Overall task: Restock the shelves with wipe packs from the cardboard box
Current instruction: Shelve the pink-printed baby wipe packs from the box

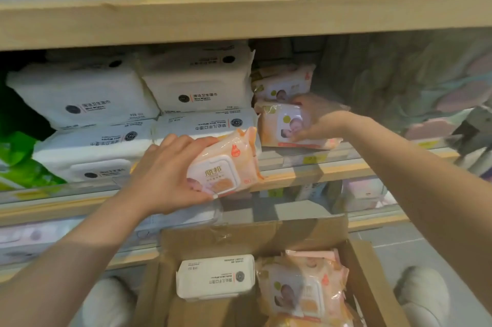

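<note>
Head: wooden shelves (239, 15); stocked packs (80, 92)

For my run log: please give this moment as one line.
left hand: holds orange wipe pack | right hand: sets orange pack on shelf | cardboard box: packs remain

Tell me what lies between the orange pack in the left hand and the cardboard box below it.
In the head view, the wooden shelf edge and a lower shelf holding pale packs lie between the orange pack in the left hand and the cardboard box.
</note>
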{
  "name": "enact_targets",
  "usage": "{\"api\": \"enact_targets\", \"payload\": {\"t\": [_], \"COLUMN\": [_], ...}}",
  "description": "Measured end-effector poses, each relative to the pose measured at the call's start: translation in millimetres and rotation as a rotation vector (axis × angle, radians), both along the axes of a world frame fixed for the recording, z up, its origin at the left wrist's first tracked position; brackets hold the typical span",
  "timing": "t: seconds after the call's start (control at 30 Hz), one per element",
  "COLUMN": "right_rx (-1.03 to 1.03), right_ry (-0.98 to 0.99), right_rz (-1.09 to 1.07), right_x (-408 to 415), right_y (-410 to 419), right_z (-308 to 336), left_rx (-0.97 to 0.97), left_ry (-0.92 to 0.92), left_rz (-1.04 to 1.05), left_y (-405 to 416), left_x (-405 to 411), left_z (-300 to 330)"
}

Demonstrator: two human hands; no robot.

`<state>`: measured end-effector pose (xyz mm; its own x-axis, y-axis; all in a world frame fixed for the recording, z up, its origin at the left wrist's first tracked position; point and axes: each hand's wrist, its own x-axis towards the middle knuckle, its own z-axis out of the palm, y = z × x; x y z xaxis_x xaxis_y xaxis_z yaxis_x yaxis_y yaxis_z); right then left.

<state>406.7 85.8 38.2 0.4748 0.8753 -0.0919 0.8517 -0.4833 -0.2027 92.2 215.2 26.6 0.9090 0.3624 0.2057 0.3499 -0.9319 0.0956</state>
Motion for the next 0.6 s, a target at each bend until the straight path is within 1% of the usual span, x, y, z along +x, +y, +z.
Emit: {"api": "enact_targets", "payload": {"t": [0.07,0.13,0.2,0.27,0.37,0.6], "right_rx": [0.024,0.094,0.162,0.157,0.076,0.102], "right_ry": [-0.122,-0.271,-0.349,-0.355,-0.33,-0.365], "right_rz": [0.005,0.022,0.003,-0.071,-0.174,-0.161], "right_x": [-1,-4,-3,-2,-1,-2], "right_y": [-4,-7,-7,2,26,51], "right_z": [-5,-20,-34,-41,-41,-55], "left_rx": [0.0,-0.009,-0.011,-0.001,0.0,0.008], "left_ry": [-0.009,-0.018,-0.023,-0.022,-0.027,-0.02], "left_rz": [0.006,0.008,0.005,0.005,-0.002,-0.009], "left_y": [-2,-4,-4,-4,-4,0], "left_x": [0,0,2,1,0,3], "left_z": [0,0,1,0,-2,-3]}}
